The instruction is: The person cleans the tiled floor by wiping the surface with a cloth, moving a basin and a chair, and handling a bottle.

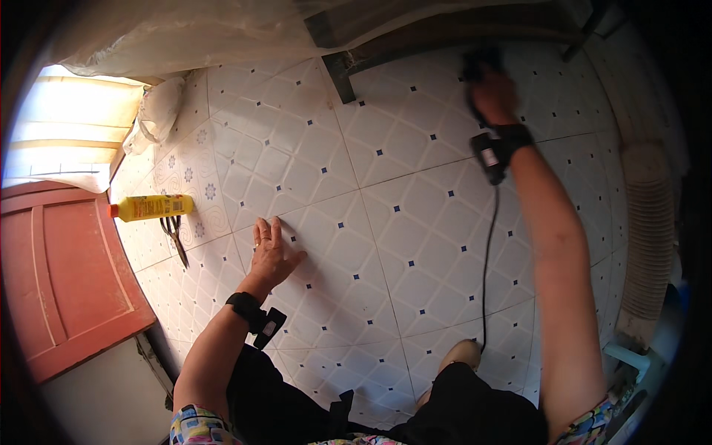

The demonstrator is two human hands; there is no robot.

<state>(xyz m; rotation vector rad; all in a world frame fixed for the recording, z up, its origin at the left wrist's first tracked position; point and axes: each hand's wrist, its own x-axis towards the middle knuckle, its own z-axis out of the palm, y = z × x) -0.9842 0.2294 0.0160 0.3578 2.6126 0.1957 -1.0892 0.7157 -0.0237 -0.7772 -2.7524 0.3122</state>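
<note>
My left hand (272, 251) rests with spread fingers over the patterned floor tiles (367, 222) and holds nothing. My right hand (494, 92) reaches far forward at the upper right, its fingers closed on a dark object (483, 58), blurred and too dark to name, close to the floor. Each wrist bears a black strap with a small device. A thin black cable (488, 261) hangs from the right wrist device past my shoe. Left of my left hand, a yellow bottle (156, 207) with a red cap lies on its side, beside scissors (177, 239) with black handles.
A dark metal frame leg (339, 78) stands ahead, under plastic sheeting (222, 39). A white plastic bag (158, 111) lies at the upper left, above a red wooden door panel (83, 267). A ribbed hose (648, 239) runs along the right side, near a light blue plastic piece (628, 356).
</note>
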